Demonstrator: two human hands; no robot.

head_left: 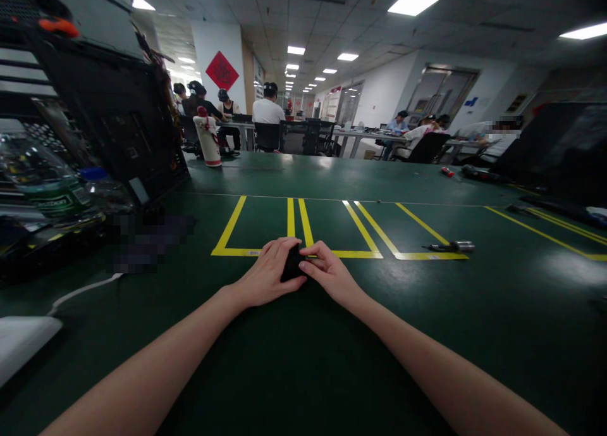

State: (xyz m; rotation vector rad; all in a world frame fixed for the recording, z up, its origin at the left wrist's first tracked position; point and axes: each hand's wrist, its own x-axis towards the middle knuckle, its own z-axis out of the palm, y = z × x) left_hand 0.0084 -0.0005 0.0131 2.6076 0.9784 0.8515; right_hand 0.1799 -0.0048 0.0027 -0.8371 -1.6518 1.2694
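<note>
My left hand (270, 274) is wrapped over a small black object (293, 265), gripping it just above the green table (303, 360). Much of that object is covered by the fingers, so its kind does not show. From the other side, my right hand (329, 273) has thumb and index finger pinched against its right edge; whether a small part sits between those fingertips cannot be made out. Both hands are at the near line of the yellow tape (358, 254). Off to the right, a screwdriver-like tool with a silver, knurled end (461, 247) lies across the tape.
At left stand an open black computer case (109, 113) and a clear plastic bottle (45, 183). A white cable (85, 292) runs to a white device (23, 341). A white and red bottle (208, 142) stands near the table's far edge. Several people sit beyond.
</note>
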